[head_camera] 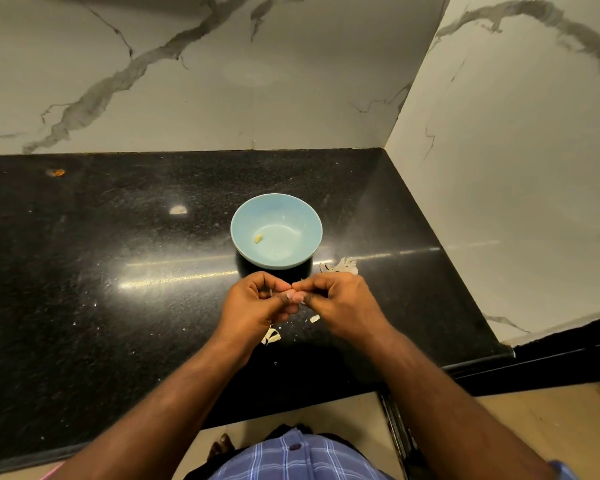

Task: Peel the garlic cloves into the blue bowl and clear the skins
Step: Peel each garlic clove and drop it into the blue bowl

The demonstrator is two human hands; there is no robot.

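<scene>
Both hands, our left hand (257, 303) and right hand (340, 303), pinch one garlic clove (296, 295) with curled fingertips. We see the blue bowl (305, 216) straight ahead, just beyond them

Your bowl (276, 231) stands on the countertop (118, 271), toward the corner where the back wall (187, 81) meets the side wall (516, 168) on your right. One peeled clove (258, 239) lies in the bowl, left of its middle. Your left hand (257, 304) and right hand (336, 301) meet fingertip to fingertip just in front of the bowl, over the counter. A heap of skins (340, 265) lies right of the bowl, behind your right hand. More skin scraps (272, 336) lie below your left hand, and one scrap (314, 318) lies between your hands.
</scene>
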